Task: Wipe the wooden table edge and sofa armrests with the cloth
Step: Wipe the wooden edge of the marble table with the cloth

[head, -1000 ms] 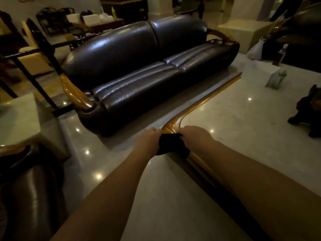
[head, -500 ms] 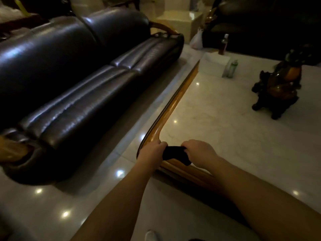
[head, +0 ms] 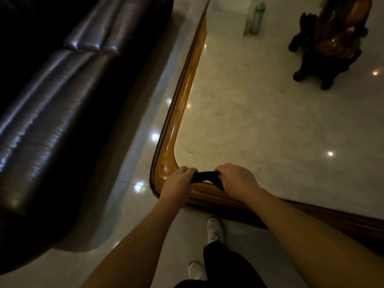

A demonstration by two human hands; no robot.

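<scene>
A dark cloth (head: 204,177) is stretched between my two hands on the near corner of the wooden table edge (head: 182,100). My left hand (head: 179,181) grips its left end, resting on the rounded corner. My right hand (head: 234,180) grips its right end, over the near rail. The orange-brown edge runs away from the corner along the left side of the pale marble tabletop (head: 259,121). A dark leather sofa (head: 52,100) stands to the left; its armrests are out of view.
A dark carved ornament (head: 326,50) stands on the tabletop at the far right. A white box (head: 228,15) and a green bottle (head: 257,17) sit at the far end. A strip of glossy floor (head: 143,142) separates sofa and table. My white shoes (head: 214,229) stand below the table's near edge.
The view has tilted down and closer to the table corner. Both hands have kept hold of the cloth and stayed at the corner, with the cloth now pulled more taut between them.
</scene>
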